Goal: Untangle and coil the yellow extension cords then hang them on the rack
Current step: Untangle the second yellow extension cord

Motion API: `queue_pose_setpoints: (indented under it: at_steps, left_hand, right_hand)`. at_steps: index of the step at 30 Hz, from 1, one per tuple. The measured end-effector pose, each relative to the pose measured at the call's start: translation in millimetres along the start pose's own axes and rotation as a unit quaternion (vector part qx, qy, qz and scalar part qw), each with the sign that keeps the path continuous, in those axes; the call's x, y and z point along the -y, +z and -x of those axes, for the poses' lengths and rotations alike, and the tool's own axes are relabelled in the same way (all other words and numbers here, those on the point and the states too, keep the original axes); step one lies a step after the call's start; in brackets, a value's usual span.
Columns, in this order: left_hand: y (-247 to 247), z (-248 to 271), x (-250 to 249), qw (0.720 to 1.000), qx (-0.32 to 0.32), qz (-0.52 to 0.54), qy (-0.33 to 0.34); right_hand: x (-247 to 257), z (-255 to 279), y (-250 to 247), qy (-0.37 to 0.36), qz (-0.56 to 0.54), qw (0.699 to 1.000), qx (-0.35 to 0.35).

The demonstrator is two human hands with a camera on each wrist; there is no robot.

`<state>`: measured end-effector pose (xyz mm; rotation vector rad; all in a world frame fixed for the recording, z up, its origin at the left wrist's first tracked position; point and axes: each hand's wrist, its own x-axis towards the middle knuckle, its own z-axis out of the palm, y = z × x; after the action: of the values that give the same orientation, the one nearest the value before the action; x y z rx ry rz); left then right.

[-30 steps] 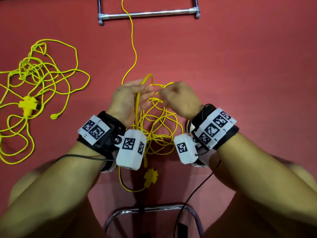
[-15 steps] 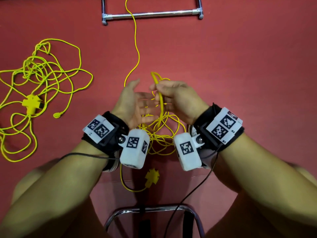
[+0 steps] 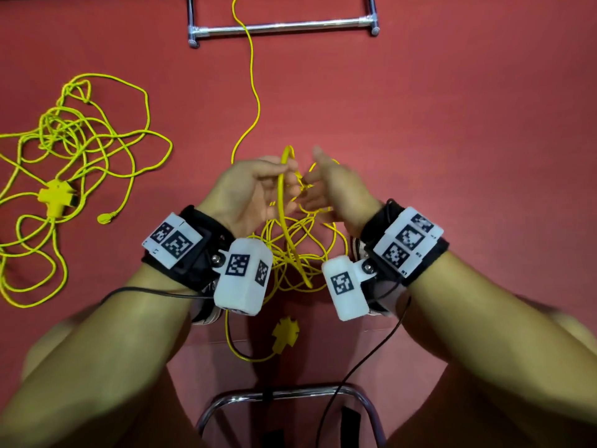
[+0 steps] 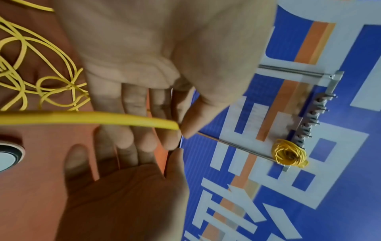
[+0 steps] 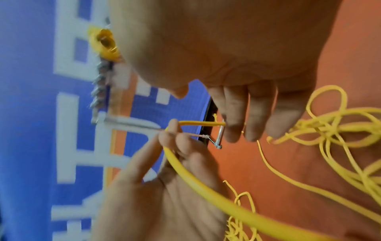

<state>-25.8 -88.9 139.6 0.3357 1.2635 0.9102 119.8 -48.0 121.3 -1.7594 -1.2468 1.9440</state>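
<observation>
The left hand (image 3: pixel 250 192) pinches a loop of yellow cord (image 3: pixel 281 202) between thumb and forefinger, its other fingers loosely straight. The right hand (image 3: pixel 336 189) is beside it, fingers relaxed and open, holding nothing. Below the hands the cord's loops hang in a bunch over the red floor (image 3: pixel 452 124). A second tangle (image 3: pixel 74 140) lies far left. A coil (image 4: pixel 288 153) already hangs on the rack (image 4: pixel 313 114).
</observation>
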Motion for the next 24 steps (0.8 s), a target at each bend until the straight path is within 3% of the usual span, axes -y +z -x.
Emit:
queue_pose_setpoints:
  at_steps: [3,9,15,20,22,24]
  left_hand:
    - [3.5,6.5,4.2,0.996,0.069,-0.064,-0.001]
    - [3.7,11.8,6.1,0.980,0.118,-0.135,-0.090]
    - [-9.0,-5.0,3.2,0.992,-0.012,-0.053,-0.113]
    - [-7.9,-14.7,15.9,0.996,-0.050,0.028,-0.073]
    - [-10.9,-21.3,19.0,0.995,-0.087,0.019,-0.044]
    - [-15.3,-26.5,17.6,0.991,-0.131,0.006,-0.022]
  right_hand:
    - [5.5,-7.2,-7.6,0.047,-0.140,0.988,0.035]
    - [5.5,-4.6,2.1,-0.027,-0.219,0.975,0.027]
    - [12.2,8.0,0.9,-0.074,-0.240,0.966,0.058]
    - [13.3,28.8,9.9,-0.112,-0.187,0.955,0.201]
    - [10.1,30.9,14.7,-0.141,-0.105,0.965,0.195]
    - [6.9,28.1,16.8,-0.145,-0.036,0.978,0.145]
